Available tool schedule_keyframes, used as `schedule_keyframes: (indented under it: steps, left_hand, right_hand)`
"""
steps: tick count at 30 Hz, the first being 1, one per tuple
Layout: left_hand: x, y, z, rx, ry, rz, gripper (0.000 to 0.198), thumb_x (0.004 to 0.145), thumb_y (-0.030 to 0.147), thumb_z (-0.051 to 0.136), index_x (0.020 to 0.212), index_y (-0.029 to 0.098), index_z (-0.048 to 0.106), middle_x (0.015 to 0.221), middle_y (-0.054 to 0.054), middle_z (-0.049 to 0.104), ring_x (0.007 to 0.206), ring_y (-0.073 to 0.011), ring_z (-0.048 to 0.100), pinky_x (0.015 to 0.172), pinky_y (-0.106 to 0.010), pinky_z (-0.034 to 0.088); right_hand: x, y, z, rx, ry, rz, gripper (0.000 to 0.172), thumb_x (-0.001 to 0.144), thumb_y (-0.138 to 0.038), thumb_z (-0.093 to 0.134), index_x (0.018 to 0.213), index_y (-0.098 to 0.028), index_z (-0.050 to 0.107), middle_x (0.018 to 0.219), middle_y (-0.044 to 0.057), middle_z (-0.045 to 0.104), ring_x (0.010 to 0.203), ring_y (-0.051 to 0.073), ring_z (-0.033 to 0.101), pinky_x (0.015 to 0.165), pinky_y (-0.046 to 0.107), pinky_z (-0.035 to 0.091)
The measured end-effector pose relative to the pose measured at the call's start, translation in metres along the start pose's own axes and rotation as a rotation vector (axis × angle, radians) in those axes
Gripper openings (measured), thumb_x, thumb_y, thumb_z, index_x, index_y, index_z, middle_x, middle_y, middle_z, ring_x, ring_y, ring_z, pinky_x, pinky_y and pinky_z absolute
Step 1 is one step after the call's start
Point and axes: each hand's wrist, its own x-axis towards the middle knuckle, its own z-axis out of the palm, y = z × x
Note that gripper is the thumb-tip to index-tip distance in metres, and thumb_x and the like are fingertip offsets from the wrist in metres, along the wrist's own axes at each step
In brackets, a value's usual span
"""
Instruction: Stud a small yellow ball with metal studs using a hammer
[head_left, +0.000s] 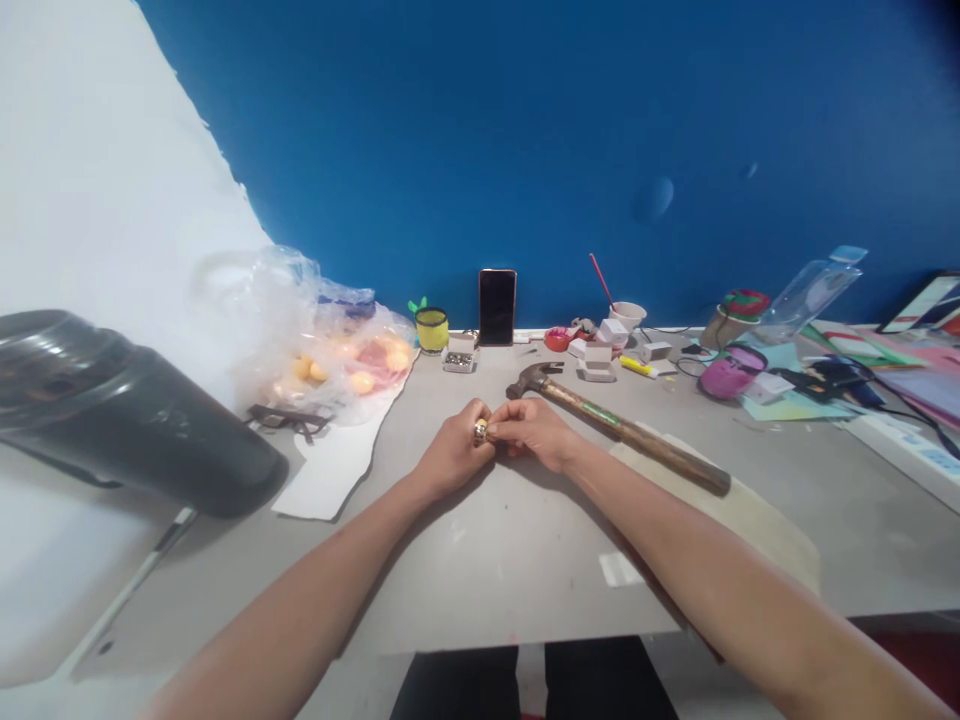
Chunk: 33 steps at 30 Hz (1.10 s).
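Note:
Over the middle of the desk, my two hands meet with their fingertips together. My left hand (454,450) is closed on a small shiny metal piece (481,431) with a yellowish patch, too small to name. Beside it, my right hand (538,434) pinches at the same spot with thumb and forefinger; whether it grips that piece or something tinier is hidden. A claw hammer (637,434) with a worn wooden handle lies just right of my hands, its head pointing away from me. Beyond my left hand stands an open small box (459,357) of little metal pieces.
A phone (497,308) leans against the blue wall. At left are a large dark bottle (142,420), eyeglasses (289,418) and a plastic bag (345,350) with yellow items. To the right lie small white boxes (596,362), a paper cup (628,316) and a power strip (911,455).

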Motion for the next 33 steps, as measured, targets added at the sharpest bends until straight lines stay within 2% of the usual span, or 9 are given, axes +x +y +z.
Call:
schedule_keyframes:
  steps: [5, 10, 20, 24, 28, 33]
  left_hand:
    - [-0.002, 0.002, 0.001, -0.004, 0.013, -0.011, 0.016, 0.074, 0.019, 0.056, 0.084, 0.023, 0.043, 0.072, 0.007, 0.053, 0.067, -0.0134, 0.049, 0.061, -0.026, 0.035]
    - [-0.002, 0.004, 0.0, -0.028, 0.026, -0.023, 0.016, 0.075, 0.021, 0.057, 0.083, 0.023, 0.044, 0.071, 0.007, 0.051, 0.065, -0.0132, 0.047, 0.06, -0.026, 0.034]
    - [-0.002, 0.012, -0.004, -0.164, 0.032, -0.084, 0.014, 0.074, 0.022, 0.057, 0.084, 0.022, 0.048, 0.07, 0.006, 0.05, 0.064, -0.0124, 0.046, 0.058, -0.025, 0.036]
    - [-0.003, 0.014, -0.004, -0.199, 0.024, -0.091, 0.015, 0.075, 0.023, 0.059, 0.087, 0.021, 0.05, 0.071, 0.006, 0.051, 0.063, -0.0118, 0.046, 0.058, -0.024, 0.037]
    - [-0.003, 0.016, -0.002, -0.209, 0.038, -0.067, 0.014, 0.074, 0.022, 0.06, 0.084, 0.021, 0.05, 0.074, 0.005, 0.053, 0.066, -0.0119, 0.047, 0.059, -0.024, 0.037]
    - [-0.004, 0.019, -0.003, -0.369, -0.003, -0.132, 0.024, 0.073, 0.027, 0.068, 0.091, 0.021, 0.053, 0.074, 0.005, 0.057, 0.063, -0.0111, 0.05, 0.057, -0.024, 0.039]
  right_hand:
    - [-0.002, -0.001, 0.006, -0.062, 0.045, -0.069, 0.018, 0.061, -0.028, 0.081, 0.068, -0.015, 0.07, 0.063, 0.0, 0.065, 0.056, 0.01, 0.056, 0.051, 0.023, 0.047]
    - [-0.002, 0.0, 0.005, -0.078, 0.033, -0.075, 0.025, 0.062, -0.033, 0.085, 0.072, -0.016, 0.07, 0.066, 0.001, 0.066, 0.056, 0.013, 0.06, 0.05, 0.025, 0.052]
    - [-0.002, -0.005, -0.005, -0.047, -0.036, -0.123, 0.037, 0.063, -0.045, 0.089, 0.075, -0.017, 0.067, 0.062, -0.001, 0.063, 0.05, 0.009, 0.055, 0.049, 0.023, 0.047]
    - [0.0, -0.005, -0.009, -0.082, -0.011, -0.16, 0.034, 0.066, -0.045, 0.086, 0.074, -0.017, 0.066, 0.062, -0.002, 0.064, 0.049, 0.009, 0.053, 0.048, 0.023, 0.045]
    - [-0.001, -0.004, -0.002, -0.17, 0.033, -0.185, 0.033, 0.065, -0.041, 0.087, 0.069, -0.018, 0.064, 0.055, -0.003, 0.06, 0.048, 0.009, 0.05, 0.046, 0.021, 0.039]
    - [0.002, -0.004, -0.005, -0.07, 0.03, -0.186, 0.038, 0.065, -0.048, 0.087, 0.072, -0.018, 0.065, 0.062, -0.001, 0.065, 0.05, 0.01, 0.053, 0.047, 0.022, 0.043]
